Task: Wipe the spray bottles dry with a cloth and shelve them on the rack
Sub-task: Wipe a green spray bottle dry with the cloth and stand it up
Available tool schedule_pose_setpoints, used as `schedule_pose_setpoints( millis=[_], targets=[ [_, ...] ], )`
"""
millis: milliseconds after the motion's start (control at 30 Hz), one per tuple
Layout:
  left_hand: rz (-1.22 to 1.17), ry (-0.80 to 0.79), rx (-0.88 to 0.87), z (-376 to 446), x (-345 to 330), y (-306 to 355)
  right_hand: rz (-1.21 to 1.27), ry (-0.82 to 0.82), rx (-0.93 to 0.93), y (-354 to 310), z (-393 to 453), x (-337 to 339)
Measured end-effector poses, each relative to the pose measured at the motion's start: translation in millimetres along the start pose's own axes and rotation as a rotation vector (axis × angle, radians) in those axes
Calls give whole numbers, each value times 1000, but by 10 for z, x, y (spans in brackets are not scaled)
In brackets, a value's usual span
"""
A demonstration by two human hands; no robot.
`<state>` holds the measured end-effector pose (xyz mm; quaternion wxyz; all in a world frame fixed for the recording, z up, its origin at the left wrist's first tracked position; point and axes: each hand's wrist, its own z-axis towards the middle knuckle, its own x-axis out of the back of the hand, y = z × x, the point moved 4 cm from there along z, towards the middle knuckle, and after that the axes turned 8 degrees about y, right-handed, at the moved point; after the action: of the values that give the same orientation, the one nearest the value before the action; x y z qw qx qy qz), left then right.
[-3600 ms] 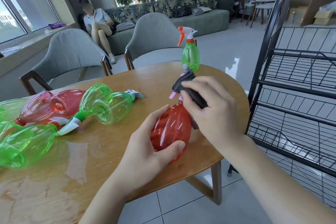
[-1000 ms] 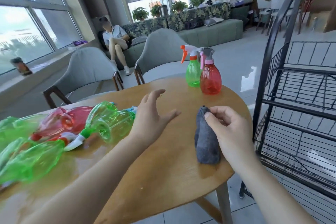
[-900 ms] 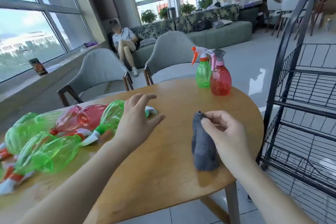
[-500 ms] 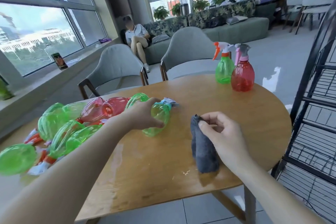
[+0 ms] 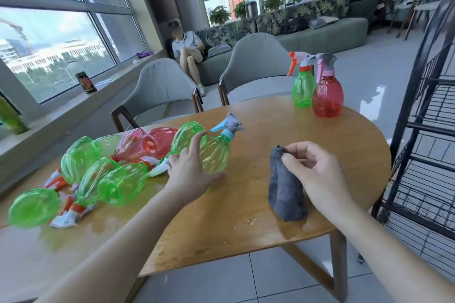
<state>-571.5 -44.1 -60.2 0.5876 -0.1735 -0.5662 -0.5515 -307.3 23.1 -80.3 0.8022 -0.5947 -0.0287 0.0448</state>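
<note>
- Reaching leftward since earlier, left hand [image 5: 190, 170] lies spread on the lying green bottle [image 5: 213, 155].
- Right hand [image 5: 314, 172] pinches the cloth [image 5: 285, 192] above the table [image 5: 246, 216].
- Bottle looks light, wet, slippery; grasp its ribbed belly.

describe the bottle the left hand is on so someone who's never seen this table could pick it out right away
Start at the round wooden table and find the heap of bottles lying on their sides at its left. At the heap's right edge, nearest the grey cloth, lies a green bottle under the left hand. It alone has a light blue collar and trigger; its neighbours' heads are orange and white.
</note>
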Motion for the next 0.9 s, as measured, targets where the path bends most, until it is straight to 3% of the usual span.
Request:
schedule_pose_setpoints(
  millis=[133,333,667,733,900],
  targets=[
    [-408,11,78,-416,51,-268,-13,-3,24,-40,-53,36],
    [-734,-103,176,-695,114,-536,-22,-36,40,-55,-157,-10],
    [-707,-333,31,-563,151,-418,-22,-59,37,-61,-201,-135],
    [-731,-287,29,-551,167,-441,-19,-63,46,-61,-196,-129],
    [-652,149,32,-651,130,-318,-8,-68,53,-39,-157,-136]
  ],
)
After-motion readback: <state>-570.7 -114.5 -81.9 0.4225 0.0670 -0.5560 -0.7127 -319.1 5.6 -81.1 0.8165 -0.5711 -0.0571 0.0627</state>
